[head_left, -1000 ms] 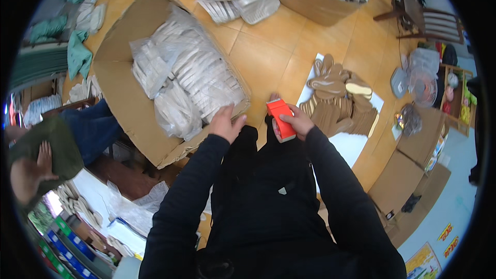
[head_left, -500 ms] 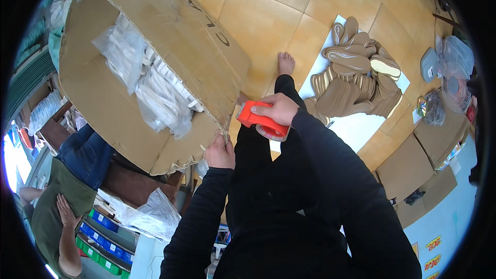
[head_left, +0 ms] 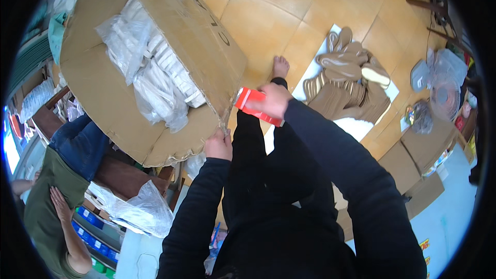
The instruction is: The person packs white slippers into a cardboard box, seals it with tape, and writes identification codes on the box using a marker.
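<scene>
A large open cardboard box stands at my left, its torn rim facing me. Inside lie white items in clear plastic bags. My left hand pinches the box's ragged corner edge. In my right hand is a red tape dispenser, gripped from above, its front end close to the box's corner. The tape roll is mostly hidden by the hand and the tilt of the dispenser.
Brown insoles are piled on a white sheet on the tiled floor. A fan and flat cardboard are at the right. Another person stands at the lower left, near a plastic-covered stack.
The tape dispenser has tipped in my right hand and come nearer the box's corner. My left hand keeps its hold on the rim. The whole view has shifted slightly.
</scene>
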Motion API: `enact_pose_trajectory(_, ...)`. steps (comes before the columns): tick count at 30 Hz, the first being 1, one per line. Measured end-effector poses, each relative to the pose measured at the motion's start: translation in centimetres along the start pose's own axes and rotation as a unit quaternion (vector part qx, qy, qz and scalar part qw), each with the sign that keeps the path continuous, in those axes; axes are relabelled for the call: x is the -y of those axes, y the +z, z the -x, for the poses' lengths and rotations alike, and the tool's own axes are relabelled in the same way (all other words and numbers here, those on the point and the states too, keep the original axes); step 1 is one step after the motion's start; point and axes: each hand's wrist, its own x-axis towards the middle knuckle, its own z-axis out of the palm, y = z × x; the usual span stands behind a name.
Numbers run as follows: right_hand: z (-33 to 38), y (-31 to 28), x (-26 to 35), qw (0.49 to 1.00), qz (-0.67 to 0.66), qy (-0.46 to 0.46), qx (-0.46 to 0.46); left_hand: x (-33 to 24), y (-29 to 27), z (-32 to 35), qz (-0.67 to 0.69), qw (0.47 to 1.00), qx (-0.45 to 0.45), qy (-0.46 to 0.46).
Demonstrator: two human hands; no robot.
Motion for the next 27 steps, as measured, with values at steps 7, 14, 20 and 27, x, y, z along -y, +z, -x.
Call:
enact_pose_trajectory(7,5.4,1.0,0.4,0.839,0.415,-0.334,-0.114,-0.1,0.4,-0.2,0.038,0.999,-0.035,-0.006)
enact_pose_trajectory(14,3.3,0.3,1.9,0.735,0.509,-0.443,-0.062,-0.4,0.3,-0.2,0.072,0.996,-0.020,-0.054)
enact_pose_trajectory(20,2.6,3.7,4.8,0.783,0.545,-0.294,-0.055,-1.2,0.4,-0.1,0.013,0.997,0.020,-0.079)
enact_pose_trajectory(27,3.9,-0.3,-0.5,0.892,0.417,-0.169,0.045,-1.2,0.2,-0.5,0.038,0.994,0.065,-0.084)
